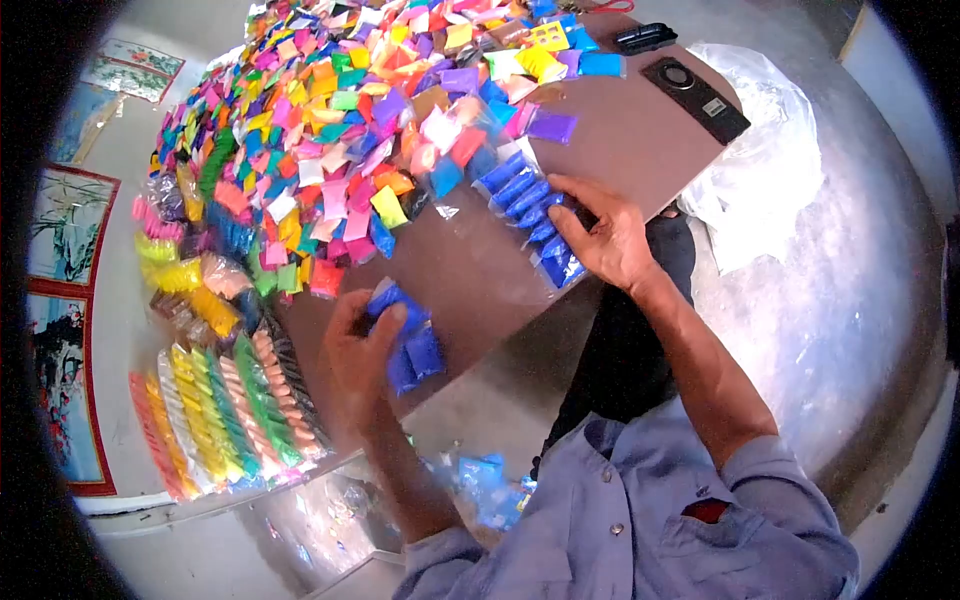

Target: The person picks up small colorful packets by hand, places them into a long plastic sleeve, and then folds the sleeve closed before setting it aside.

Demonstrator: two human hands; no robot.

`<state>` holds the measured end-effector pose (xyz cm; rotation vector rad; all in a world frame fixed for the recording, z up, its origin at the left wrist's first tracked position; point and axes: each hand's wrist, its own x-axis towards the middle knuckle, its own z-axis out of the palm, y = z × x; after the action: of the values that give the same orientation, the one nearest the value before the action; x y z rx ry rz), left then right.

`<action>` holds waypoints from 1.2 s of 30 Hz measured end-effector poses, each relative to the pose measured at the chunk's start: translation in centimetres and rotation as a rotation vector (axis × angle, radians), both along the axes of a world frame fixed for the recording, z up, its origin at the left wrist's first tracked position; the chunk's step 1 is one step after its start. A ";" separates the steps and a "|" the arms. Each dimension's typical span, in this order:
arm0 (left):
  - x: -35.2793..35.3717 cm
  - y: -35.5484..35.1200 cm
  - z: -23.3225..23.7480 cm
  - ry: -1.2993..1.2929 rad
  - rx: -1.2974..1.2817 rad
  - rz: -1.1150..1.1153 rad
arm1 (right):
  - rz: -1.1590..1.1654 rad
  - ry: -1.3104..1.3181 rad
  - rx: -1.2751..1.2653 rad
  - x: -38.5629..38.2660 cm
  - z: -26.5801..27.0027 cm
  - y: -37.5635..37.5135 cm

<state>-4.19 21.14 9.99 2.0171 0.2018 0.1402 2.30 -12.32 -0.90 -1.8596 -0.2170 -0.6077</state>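
My left hand (362,345) is curled around a few small blue packets (408,345) near the table's front edge, thumb on top. To the right lies a long clear bag (525,205) with a row of blue packets inside. My right hand (608,238) grips the right side of this bag between thumb and fingers; part of the grip is hidden. Beyond both hands spreads a big heap of small packets (350,190) in many colours.
Long clear bags of sorted packets (215,420) lie at the table's left end. A black device with a round dial (695,98) and a black object (645,38) rest at the right on the brown table (455,310). A white plastic bag (755,150) stands beyond the right edge.
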 end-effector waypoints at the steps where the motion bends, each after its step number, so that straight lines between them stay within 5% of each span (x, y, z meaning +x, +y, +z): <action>1: 1.5 -1.1 -0.2 0.031 0.026 0.009 | -0.001 -0.011 -0.007 0.1 -0.1 -0.1; 8: 11.8 -6.1 -4.9 -0.207 -0.164 0.031 | 0.004 -0.016 0.008 0.0 0.3 -0.2; 18: 16.0 -10.0 -8.3 -0.064 -0.431 -0.179 | 0.019 -0.008 -0.006 0.1 0.3 -0.3; 21: 16.2 -9.3 -8.0 -0.032 -0.408 -0.293 | 0.026 0.011 -0.021 0.1 0.3 -0.3; 23: 16.0 -8.9 -7.1 0.026 -0.081 -0.301 | 0.036 0.025 -0.006 0.1 0.3 -0.3; 30: 15.1 -9.3 -6.9 0.036 -0.204 -0.268 | 0.017 -0.001 -0.035 -0.1 0.6 0.2; 33: 15.6 -7.7 -7.6 -0.086 -0.207 -0.458 | 0.036 0.033 -0.038 -0.4 1.1 0.3; 36: 15.9 -7.0 -7.7 -0.163 -0.033 -0.472 | 0.059 0.073 -0.063 -0.3 1.5 0.3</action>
<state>11.72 14.10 2.30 1.9550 -0.3720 0.0005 2.02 -12.06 0.59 -1.9255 -0.2446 -0.4971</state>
